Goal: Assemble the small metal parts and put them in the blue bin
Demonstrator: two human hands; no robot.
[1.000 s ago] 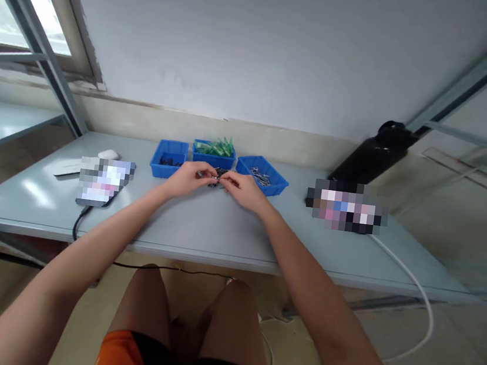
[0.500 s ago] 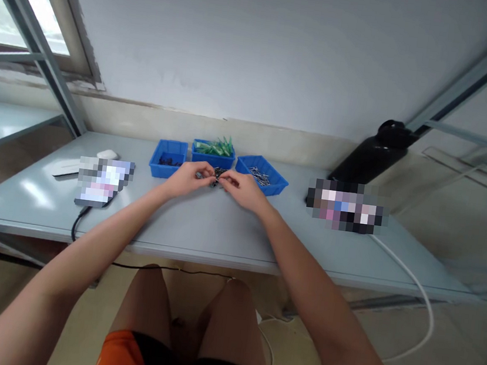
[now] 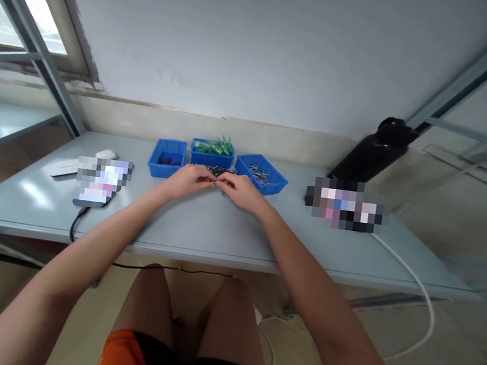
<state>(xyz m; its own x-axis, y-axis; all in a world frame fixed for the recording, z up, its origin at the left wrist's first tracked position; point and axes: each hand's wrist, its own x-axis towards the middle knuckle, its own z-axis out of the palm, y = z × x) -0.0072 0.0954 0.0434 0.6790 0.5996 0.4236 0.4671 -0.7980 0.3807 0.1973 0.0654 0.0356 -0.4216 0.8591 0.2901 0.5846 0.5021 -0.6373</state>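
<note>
My left hand [image 3: 189, 180] and my right hand [image 3: 241, 192] meet fingertip to fingertip just above the desk. Both pinch at something small between them, too tiny to make out. Behind the fingertips lies a pile of small dark pieces [image 3: 215, 170], partly covered by the hands. Three blue bins stand around it. The left bin [image 3: 164, 171] has small dark parts [image 3: 170, 160], the middle bin [image 3: 211, 159] bright green strips [image 3: 216, 145], and the right bin [image 3: 275, 187] thin metallic sticks [image 3: 258, 175].
A phone [image 3: 104, 183] on a black cable lies at left by a white case [image 3: 106, 155]. At right are a tilted black bottle [image 3: 371, 154] and a pixelated object [image 3: 342, 204] with a white cable [image 3: 410, 274]. The desk's front edge [image 3: 208, 255] runs above my knees.
My fingertips have come slightly nearer to me and lower, uncovering more of the dark pile behind them. The bins stay in place; the view has shifted a little.
</note>
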